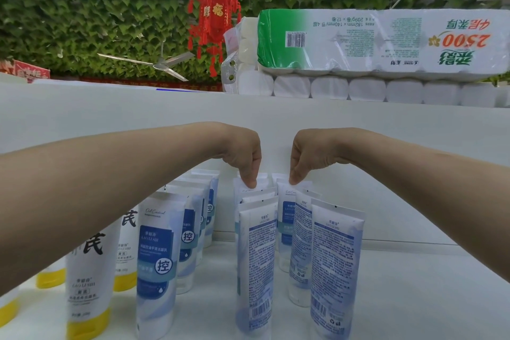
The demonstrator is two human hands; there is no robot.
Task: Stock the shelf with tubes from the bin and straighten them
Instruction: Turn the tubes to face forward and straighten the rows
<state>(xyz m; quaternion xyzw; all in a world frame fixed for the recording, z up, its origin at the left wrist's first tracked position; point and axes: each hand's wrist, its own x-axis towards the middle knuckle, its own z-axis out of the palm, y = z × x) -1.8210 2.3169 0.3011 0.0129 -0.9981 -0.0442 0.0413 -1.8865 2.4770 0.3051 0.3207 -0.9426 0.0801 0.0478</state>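
A green-and-white pack of toilet rolls (386, 41), its print upside down, lies on a row of plain white rolls (367, 90) along the right of the shelf (110, 107) top. Behind hang a red lantern (214, 16) and leafy greenery (82, 8). A ceiling fan (157, 65) and a red sign (30, 72) show at left.

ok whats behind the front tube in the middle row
More tubes in file, the left hand pinching one's top. Their lower parts are hidden by the front tube.
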